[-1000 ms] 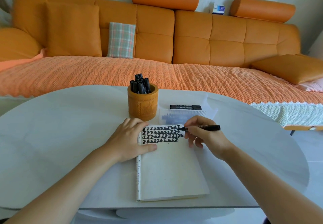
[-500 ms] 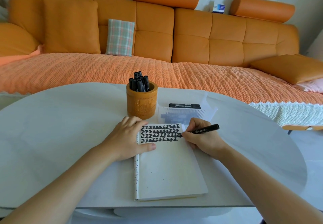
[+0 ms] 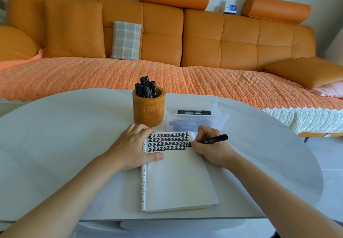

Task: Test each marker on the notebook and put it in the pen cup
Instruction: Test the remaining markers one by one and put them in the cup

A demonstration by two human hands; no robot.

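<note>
On the white table (image 3: pixel 55 145) in front of me the task looks well along but not finished. A notebook (image 3: pixel 178 182) lies open at six o'clock. Three rows of black test marks (image 3: pixel 168 142) fill the top of its page, and the rest of the page is blank. At eleven o'clock from the notebook, just past its top edge, stands the cup (image 3: pixel 148 111) with several capped black markers (image 3: pixel 145 87) upright in it, so I judge those tested and put away. At one o'clock, just beside the cup, sits a clear box (image 3: pixel 193 121). A loose marker (image 3: pixel 194 112) lies across its far side, and dark blurred shapes show through its wall; I cannot tell how many more those are. I judge these are yet to be tested. The left hand (image 3: pixel 133 146) lies flat with its fingers straight, pressing down the notebook's upper left corner at nine o'clock of the marks, the thumb resting on the page just under them. The right hand (image 3: pixel 211 148), at three o'clock of the marks, has its fingers curled and pinches a black marker (image 3: pixel 213 139) near the tip. The tip touches the page at the right end of the rows and the barrel points toward three o'clock. This one has yet to go into the cup.
</note>
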